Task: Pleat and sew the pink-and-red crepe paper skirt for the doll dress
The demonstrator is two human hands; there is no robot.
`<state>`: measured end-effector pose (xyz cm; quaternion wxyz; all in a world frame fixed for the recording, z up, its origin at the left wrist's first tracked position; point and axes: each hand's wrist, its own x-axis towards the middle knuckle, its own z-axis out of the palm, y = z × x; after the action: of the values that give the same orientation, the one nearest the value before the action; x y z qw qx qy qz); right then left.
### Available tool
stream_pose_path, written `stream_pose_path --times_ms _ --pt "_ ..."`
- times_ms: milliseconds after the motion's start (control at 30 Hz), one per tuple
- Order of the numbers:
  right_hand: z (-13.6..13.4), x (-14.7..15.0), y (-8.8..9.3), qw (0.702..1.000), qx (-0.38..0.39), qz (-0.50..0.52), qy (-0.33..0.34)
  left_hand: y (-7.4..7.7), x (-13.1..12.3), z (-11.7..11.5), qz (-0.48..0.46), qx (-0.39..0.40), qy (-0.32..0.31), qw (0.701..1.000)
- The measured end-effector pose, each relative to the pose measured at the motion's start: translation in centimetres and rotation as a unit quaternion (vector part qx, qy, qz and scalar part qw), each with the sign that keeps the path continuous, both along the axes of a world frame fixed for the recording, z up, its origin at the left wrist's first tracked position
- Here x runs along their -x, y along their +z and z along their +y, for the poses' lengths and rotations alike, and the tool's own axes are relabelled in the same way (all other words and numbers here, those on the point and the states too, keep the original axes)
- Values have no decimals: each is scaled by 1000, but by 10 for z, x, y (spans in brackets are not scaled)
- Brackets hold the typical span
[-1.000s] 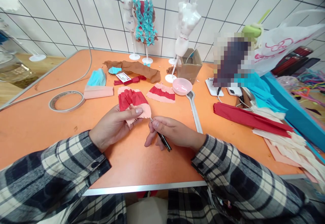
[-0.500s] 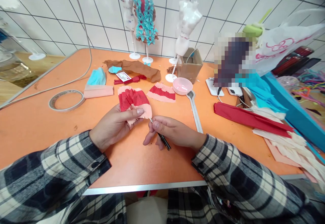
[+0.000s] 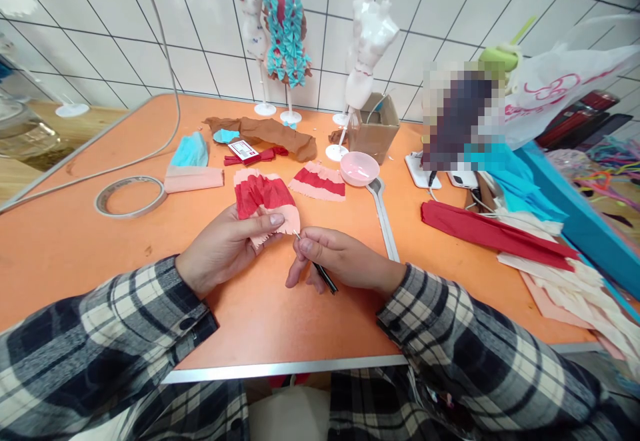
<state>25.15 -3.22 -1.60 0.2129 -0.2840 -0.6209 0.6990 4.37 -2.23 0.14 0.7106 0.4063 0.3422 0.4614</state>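
My left hand (image 3: 233,244) pinches a gathered pink-and-red crepe paper piece (image 3: 265,194) between thumb and fingers. Short fringe-like cuts run along its lower pink edge. At the right corner of that edge, my right hand (image 3: 335,254) grips slim dark tweezers (image 3: 325,277), their silver tip touching or very close to the paper. The thumb and index finger close on the tool while the other fingers curl loosely below. Just beyond the hands lies a second pink-and-red crepe paper strip (image 3: 320,182), flat on the orange table (image 3: 280,321).
A pink bowl (image 3: 359,169) and a grey spoon-shaped tool (image 3: 384,217) lie ahead of my right hand. Tape (image 3: 103,204) rests at left. Brown paper (image 3: 270,137), small mannequins (image 3: 287,47) and a cardboard box (image 3: 374,131) stand behind. Red crepe paper (image 3: 495,233) lies at right.
Almost nothing differs. The fingers of my right hand and the tweezers have shifted very slightly; the paper stays in my left hand.
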Motion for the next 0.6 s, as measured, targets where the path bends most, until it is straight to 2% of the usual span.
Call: stream_pose_path --times_ms 167,400,600 --pt "1 0 -2 1000 -1 15 5 -1 -1 1 -23 -5 -5 1000" --pt "0 1 1 1000 25 6 6 -1 1 2 -25 33 25 999" --pt "2 1 -1 1000 6 8 13 -1 1 1 -17 16 -18 1000"
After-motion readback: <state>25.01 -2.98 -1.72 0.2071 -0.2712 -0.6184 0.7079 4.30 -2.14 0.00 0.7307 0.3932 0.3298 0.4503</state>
